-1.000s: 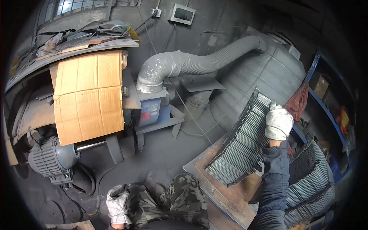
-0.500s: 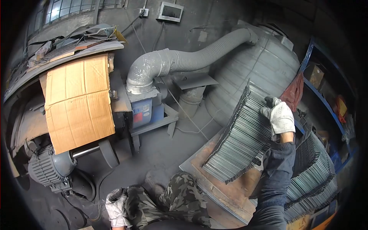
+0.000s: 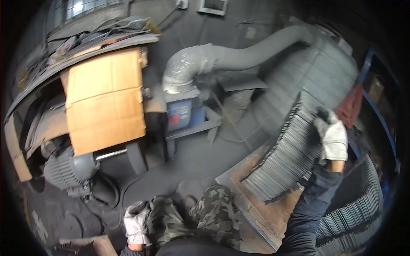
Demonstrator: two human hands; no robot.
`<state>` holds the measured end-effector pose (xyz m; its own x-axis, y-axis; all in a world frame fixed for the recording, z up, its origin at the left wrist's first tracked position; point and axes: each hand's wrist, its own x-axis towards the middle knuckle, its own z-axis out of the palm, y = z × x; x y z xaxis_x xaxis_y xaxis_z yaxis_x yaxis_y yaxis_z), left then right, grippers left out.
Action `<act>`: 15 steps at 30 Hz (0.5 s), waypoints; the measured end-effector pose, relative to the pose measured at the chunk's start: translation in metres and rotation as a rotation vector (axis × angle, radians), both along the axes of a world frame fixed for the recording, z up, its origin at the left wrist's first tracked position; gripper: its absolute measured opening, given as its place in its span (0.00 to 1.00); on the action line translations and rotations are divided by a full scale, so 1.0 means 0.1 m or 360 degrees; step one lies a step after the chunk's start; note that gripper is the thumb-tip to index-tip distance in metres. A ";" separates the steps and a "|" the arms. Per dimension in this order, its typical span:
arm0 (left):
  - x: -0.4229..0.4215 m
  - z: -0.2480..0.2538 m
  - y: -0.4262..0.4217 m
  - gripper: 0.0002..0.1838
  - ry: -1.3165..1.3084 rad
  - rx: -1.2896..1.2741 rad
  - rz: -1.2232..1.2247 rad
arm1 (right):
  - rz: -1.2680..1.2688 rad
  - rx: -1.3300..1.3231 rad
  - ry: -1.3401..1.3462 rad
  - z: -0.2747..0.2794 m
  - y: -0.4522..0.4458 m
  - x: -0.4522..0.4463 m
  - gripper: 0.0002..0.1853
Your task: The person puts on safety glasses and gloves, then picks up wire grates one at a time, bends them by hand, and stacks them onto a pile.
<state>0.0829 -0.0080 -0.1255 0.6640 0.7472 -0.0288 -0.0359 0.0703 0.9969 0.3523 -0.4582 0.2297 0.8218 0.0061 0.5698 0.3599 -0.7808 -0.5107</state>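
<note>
My right hand (image 3: 333, 138), in a white glove with dark fingertips, is at the upper right edge of a long leaning stack of thin grey metal strips (image 3: 284, 155). Its fingers are bent against the strip ends; blur hides exactly how many strips they grip. The stack rests on a rusty brown board (image 3: 243, 170). Beside my left thigh, my left hand (image 3: 136, 224), also gloved, is curled closed with nothing visible in it. A second stack of thin strips (image 3: 354, 217) lies to the right of my right forearm.
At the left stands a machine with a cardboard sheet (image 3: 106, 102) hanging over it and a grey motor (image 3: 70, 170) below. A ribbed duct (image 3: 243, 57) runs from a blue blower (image 3: 179, 115) to a large grey tank (image 3: 307, 72). Blue shelving (image 3: 380, 111) stands at the right.
The view has turned left, so the whole scene sits further right and slightly higher or lower in places. My right hand stays at the stack's edge; my left stays by my thigh.
</note>
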 end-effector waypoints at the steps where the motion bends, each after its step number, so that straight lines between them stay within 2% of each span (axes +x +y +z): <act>1: -0.03 0.07 0.01 0.18 0.0138 0.0244 -0.0012 | -0.0092 -0.0113 -0.0060 -0.02 -0.09 0.09 0.20; 2: -0.06 0.19 -0.01 0.18 0.0120 0.0241 -0.0053 | -0.0238 -0.0268 -0.0179 0.01 0.02 0.02 0.20; 3: -0.10 0.35 -0.04 0.19 0.0115 0.0234 -0.0065 | -0.0299 -0.0076 -0.0227 -0.03 0.17 0.00 0.22; 4: -0.15 0.58 -0.06 0.20 0.0044 -0.0077 -0.0147 | -0.0065 0.0004 -0.0298 -0.15 0.15 0.04 0.25; 6: -0.41 0.84 -0.06 0.24 -0.0058 -0.0203 -0.0164 | 0.0293 0.0086 -0.0427 -0.44 0.37 0.03 0.26; 7: -0.59 0.89 -0.04 0.26 -0.0030 -0.0028 -0.0132 | 0.0467 0.0080 -0.0471 -0.62 0.55 -0.05 0.27; 9: -0.96 1.38 -0.11 0.30 -0.0125 -0.0105 -0.0002 | 0.0825 0.0059 -0.0497 -1.02 0.92 -0.24 0.28; 10: -1.16 1.59 -0.11 0.30 -0.0005 0.0098 0.0133 | 0.0962 0.0101 -0.0459 -1.24 1.10 -0.35 0.29; 11: -1.39 1.93 -0.08 0.29 0.0331 0.0627 0.0255 | 0.1021 0.0223 -0.0358 -1.44 1.27 -0.46 0.26; 12: -1.62 2.09 -0.08 0.26 0.0548 0.0932 0.0511 | 0.1074 0.0350 -0.0260 -1.65 1.45 -0.57 0.24; 13: -1.85 2.23 -0.07 0.23 0.0763 0.1236 0.0741 | 0.0761 0.0527 0.0067 -1.91 1.66 -0.63 0.24; 15: -2.36 2.39 0.01 0.18 0.0973 0.1490 0.1244 | 0.0980 0.0412 -0.0013 -2.34 1.87 -0.68 0.24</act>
